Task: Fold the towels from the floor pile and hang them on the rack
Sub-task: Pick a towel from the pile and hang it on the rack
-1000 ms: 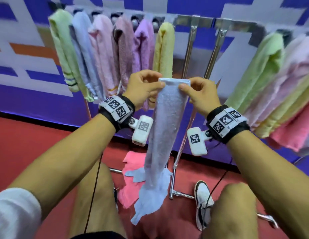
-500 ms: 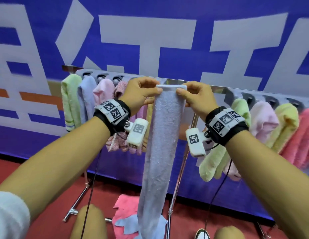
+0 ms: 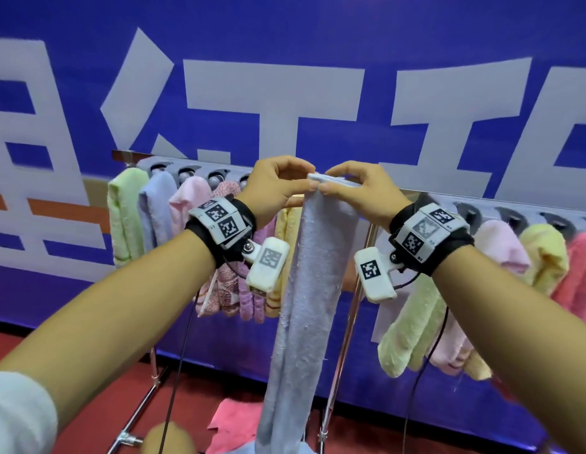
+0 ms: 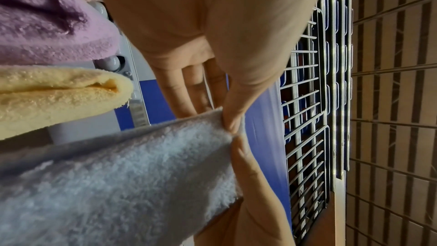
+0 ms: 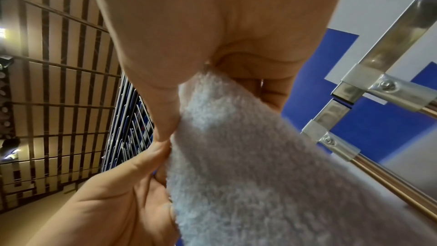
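Note:
A light blue towel (image 3: pixel 309 290), folded into a long narrow strip, hangs straight down from both hands in front of the rack's top rail (image 3: pixel 475 199). My left hand (image 3: pixel 301 186) pinches the left of its top edge between thumb and fingers; the left wrist view shows that pinch on the towel (image 4: pixel 118 184). My right hand (image 3: pixel 330 188) pinches the top edge right beside it, with the towel (image 5: pixel 248 175) running out from under its thumb. The hands almost touch at rail height. The strip's lower end reaches the bottom of the head view.
Folded towels hang on the rail: green (image 3: pixel 124 211), blue (image 3: pixel 154 211), pink (image 3: pixel 186 204) and yellow (image 3: pixel 286 237) to the left, pink (image 3: pixel 501 247), yellow (image 3: pixel 543 253) and coral (image 3: pixel 579 270) to the right. A pink towel (image 3: pixel 232 427) lies on the red floor. Rack legs (image 3: pixel 347 322) stand behind the strip.
Both hands have lifted the towel from chest height up to the rail and drawn together on its top edge. The head view has tilted upward.

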Demonstrator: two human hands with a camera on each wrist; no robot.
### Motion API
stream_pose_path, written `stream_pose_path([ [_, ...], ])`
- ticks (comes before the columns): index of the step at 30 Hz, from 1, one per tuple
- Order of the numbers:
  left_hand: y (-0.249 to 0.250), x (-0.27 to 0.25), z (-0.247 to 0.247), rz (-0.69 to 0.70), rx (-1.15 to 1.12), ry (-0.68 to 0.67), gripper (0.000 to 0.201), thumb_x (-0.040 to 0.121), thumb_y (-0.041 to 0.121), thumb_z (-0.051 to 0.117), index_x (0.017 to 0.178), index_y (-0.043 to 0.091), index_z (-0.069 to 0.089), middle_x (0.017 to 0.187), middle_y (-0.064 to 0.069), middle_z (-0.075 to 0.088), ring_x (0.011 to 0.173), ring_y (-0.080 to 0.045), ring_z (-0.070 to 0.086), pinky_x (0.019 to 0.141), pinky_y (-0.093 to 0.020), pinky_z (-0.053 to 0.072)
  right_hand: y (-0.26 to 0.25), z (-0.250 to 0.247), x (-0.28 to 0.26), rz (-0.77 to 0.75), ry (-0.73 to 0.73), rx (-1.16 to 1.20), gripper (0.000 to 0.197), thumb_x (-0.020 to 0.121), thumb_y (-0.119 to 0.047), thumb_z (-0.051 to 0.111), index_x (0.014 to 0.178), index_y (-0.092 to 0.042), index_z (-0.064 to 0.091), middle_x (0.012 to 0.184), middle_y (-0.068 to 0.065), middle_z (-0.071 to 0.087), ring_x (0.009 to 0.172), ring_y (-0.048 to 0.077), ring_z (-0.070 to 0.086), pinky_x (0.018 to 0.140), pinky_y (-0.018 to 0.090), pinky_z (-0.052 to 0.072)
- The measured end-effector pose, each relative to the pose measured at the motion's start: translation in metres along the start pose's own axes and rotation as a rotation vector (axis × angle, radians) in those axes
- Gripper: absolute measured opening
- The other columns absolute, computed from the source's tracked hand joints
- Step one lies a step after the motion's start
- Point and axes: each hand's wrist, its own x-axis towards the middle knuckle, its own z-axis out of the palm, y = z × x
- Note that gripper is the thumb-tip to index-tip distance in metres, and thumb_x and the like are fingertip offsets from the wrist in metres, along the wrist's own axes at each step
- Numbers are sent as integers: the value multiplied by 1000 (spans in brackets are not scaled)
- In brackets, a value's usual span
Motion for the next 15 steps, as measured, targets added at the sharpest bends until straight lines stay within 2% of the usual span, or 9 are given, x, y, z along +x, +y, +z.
stream_pose_path([
  [3,-7,1,0,1,-21,8,20,81,-5,73,97,6,67,102,-18,70,95,-25,70,75,-34,58,0,4,-1,-41,-60,-13,22,84,-34,75,100,-19,75,91,-7,72,83,-1,63,75,17,47],
  [5,-11,1,1,-3,-72,12,22,81,-2,74,99,7,67,101,-16,69,95,-25,70,75,-35,58,-3,5,-1,-77,-45,-4,20,85,-32,74,97,-15,76,89,-3,73,82,2,64,75,21,50],
  [7,-14,3,5,-30,-135,16,25,82,6,75,105,10,65,99,-11,68,87,-19,69,70,-32,56,-7,3,1,-90,-2,15,19,84,-34,75,92,-17,76,86,-3,73,81,4,65,76,24,51],
  [9,-20,2,10,-88,-191,-34,33,82,19,72,113,10,62,93,-5,69,77,-14,67,65,-26,54,-13,1,4,-101,35,26,14,84,-30,76,90,-16,75,84,-4,72,79,3,65,76,25,51],
  [10,-26,1,12,-116,-216,-95,39,81,23,70,116,7,61,95,-8,69,80,-16,68,70,-29,56,-15,-2,6,-110,59,28,12,85,-26,75,89,-14,75,84,-4,72,78,3,64,76,24,51],
  [11,-35,-2,15,-145,-223,-168,42,81,23,70,117,4,62,103,-13,70,91,-23,68,82,-36,57,-18,-5,8,-113,92,32,11,87,-23,73,90,-12,74,83,-4,71,77,3,63,75,23,51],
  [12,-45,-6,17,-179,-196,-235,39,80,20,72,116,5,64,112,-18,69,103,-30,66,94,-43,53,-20,-10,10,-106,134,48,10,87,-21,72,89,-11,74,82,-4,71,76,2,63,73,21,51],
  [13,-56,-12,20,-218,-141,-288,35,80,15,75,114,9,66,117,-18,68,110,-33,64,102,-48,48,-23,-16,11,-98,175,66,7,87,-20,72,87,-13,73,81,-6,70,75,1,63,71,19,51],
  [15,-77,-25,25,-288,-19,-382,42,76,9,78,116,11,66,118,-14,69,111,-29,65,104,-48,46,-27,-29,13,-88,250,72,4,87,-21,71,84,-19,72,78,-10,69,71,-3,62,67,15,49],
])
